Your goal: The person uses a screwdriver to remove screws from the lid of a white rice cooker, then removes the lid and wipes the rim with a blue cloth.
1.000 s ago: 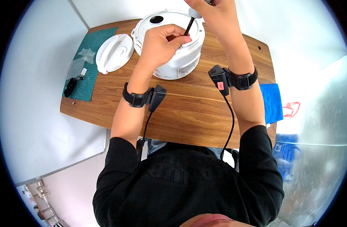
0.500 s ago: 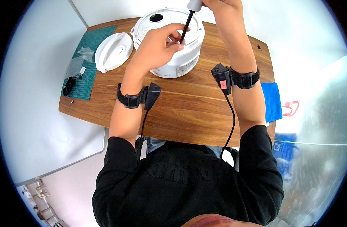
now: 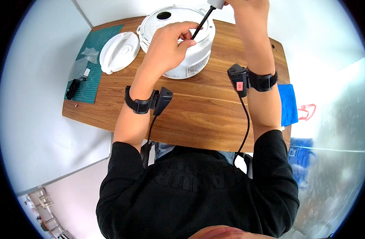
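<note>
A white round appliance body, like a rice cooker [image 3: 172,16], stands at the far side of the table with a flat face up and a dark oval opening in it. My right hand [image 3: 248,8], partly cut off by the top edge, grips the light grey handle of a screwdriver [image 3: 206,19]. The black shaft slants down and left to the right part of that face. My left hand [image 3: 170,46] is closed around the shaft's lower end, thumb and forefinger beside it; the tip is hidden by the fingers.
Left of the appliance lies a white lid-like part [image 3: 119,53] with a raised bar. A green cutting mat [image 3: 93,85] holds clear plastic bags [image 3: 81,69] and a black cable [image 3: 74,88]. Blue cloth [image 3: 288,105] hangs by the table's right edge. Black wrist devices trail cables.
My right hand has moved right with the screwdriver handle, so the shaft leans more. My left hand has shifted slightly right and stays at the shaft's lower end.
</note>
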